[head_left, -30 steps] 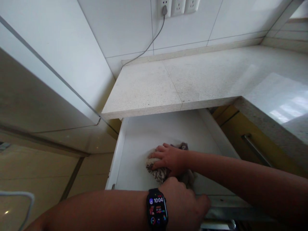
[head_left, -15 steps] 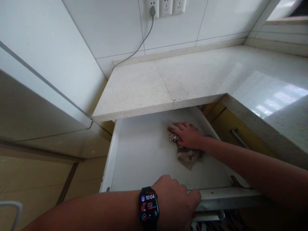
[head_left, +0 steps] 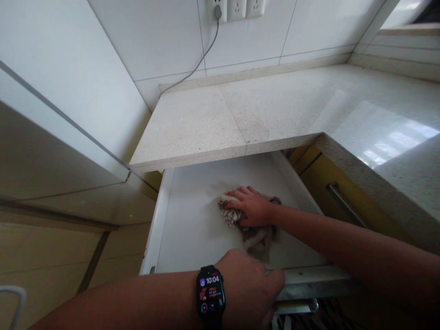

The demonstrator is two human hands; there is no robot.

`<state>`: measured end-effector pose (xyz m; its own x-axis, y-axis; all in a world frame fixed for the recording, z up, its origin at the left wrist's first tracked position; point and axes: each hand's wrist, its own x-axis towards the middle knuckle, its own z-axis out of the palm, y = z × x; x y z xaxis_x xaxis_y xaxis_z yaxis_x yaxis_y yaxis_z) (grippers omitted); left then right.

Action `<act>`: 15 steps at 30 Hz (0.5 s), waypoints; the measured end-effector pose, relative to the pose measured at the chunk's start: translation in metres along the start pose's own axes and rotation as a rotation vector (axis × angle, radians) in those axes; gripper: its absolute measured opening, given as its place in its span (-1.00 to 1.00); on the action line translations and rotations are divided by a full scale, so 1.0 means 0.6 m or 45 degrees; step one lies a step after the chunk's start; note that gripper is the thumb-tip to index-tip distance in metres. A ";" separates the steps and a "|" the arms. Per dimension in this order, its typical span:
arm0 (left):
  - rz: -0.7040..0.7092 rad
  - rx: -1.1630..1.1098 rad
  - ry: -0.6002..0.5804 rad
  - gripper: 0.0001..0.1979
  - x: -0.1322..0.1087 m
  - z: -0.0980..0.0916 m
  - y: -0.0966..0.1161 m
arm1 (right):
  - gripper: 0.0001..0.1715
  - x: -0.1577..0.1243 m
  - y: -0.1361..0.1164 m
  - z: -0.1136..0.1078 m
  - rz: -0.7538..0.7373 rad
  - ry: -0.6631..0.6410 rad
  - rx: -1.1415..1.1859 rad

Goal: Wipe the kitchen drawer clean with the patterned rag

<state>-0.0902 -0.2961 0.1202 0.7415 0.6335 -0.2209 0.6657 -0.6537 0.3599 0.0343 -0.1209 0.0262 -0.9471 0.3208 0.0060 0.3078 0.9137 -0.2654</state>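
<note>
A white drawer (head_left: 192,220) is pulled out below the counter. Inside it, my right hand (head_left: 252,206) presses a crumpled brown and white patterned cloth (head_left: 231,214) against the drawer floor, fingers curled over it. Part of the cloth trails out below the palm. My left hand (head_left: 249,286), with a black watch (head_left: 211,293) on its wrist, is closed over the top of the drawer's front panel (head_left: 309,277); its fingertips are mostly hidden behind the panel.
The speckled stone countertop (head_left: 195,123) overhangs the back of the drawer. A grey cable (head_left: 206,52) runs from the wall socket (head_left: 237,9) to the counter's left end. At right, a yellow cabinet has a metal handle (head_left: 347,206). A tall white cabinet (head_left: 68,68) stands at left.
My right hand has moved the cloth left and nearer to the drawer front. My left hand stays on the front panel.
</note>
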 end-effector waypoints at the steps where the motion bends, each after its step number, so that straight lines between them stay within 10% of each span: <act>1: 0.002 -0.001 -0.003 -0.69 0.000 0.000 0.000 | -0.24 -0.002 0.021 -0.002 0.147 0.048 -0.031; 8: -0.001 0.007 0.009 -0.68 0.000 0.002 0.000 | -0.38 -0.025 0.112 -0.009 0.964 0.311 -0.273; 15: 0.008 0.001 0.022 -0.71 0.002 0.004 0.000 | -0.28 -0.009 0.011 -0.001 0.448 0.100 -0.155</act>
<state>-0.0893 -0.2962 0.1180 0.7441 0.6365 -0.2028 0.6611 -0.6578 0.3609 0.0417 -0.1168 0.0248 -0.7734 0.6338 0.0101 0.6257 0.7659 -0.1480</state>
